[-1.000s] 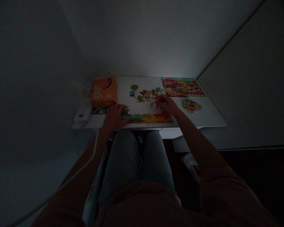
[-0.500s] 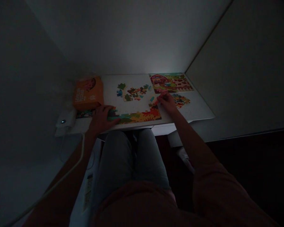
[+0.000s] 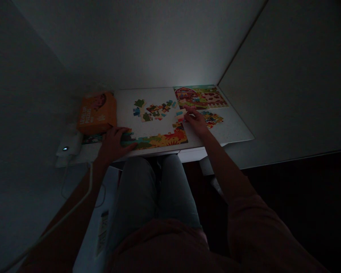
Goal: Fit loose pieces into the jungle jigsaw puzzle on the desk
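Puzzle border stretches between the hands.

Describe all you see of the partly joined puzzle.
The partly joined puzzle lies flat on the table, its card-like pieces forming a long strip that turns away from the person at its right end. Green, teal, yellow and orange-red show. The left hand rests on it, hiding part. Whether the pale piece by the right hand touches it is unclear.
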Demonstrator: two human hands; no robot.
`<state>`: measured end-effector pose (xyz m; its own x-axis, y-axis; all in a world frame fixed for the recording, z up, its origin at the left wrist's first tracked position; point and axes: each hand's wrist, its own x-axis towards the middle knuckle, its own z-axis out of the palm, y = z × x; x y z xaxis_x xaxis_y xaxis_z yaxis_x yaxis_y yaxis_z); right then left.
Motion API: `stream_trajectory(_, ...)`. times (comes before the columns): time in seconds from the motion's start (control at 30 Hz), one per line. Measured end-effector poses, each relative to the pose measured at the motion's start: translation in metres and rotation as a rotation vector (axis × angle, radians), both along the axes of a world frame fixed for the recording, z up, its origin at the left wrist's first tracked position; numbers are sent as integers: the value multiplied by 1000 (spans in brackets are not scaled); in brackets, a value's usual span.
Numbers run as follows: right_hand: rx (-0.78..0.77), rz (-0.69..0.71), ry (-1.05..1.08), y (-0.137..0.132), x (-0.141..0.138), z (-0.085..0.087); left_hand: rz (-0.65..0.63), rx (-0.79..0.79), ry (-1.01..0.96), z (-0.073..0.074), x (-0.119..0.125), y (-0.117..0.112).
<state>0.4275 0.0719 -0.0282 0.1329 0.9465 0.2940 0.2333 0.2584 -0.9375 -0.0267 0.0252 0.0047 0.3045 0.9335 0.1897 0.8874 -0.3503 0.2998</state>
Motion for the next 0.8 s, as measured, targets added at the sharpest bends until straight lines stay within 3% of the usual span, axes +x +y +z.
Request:
stream_trajectory(0.23, -25, -39, -40, 1, -4, 0, 25, -9, 18, -1, 0, 0)
stream_trajectory(0.53, -30, -12, 85, 7, -2, -9, 14, -15, 19, -2, -1, 1)
stream_trajectory(0.8, -10, -39, -5, 8, -2, -7, 17, -24, 21, -1, 0, 1)
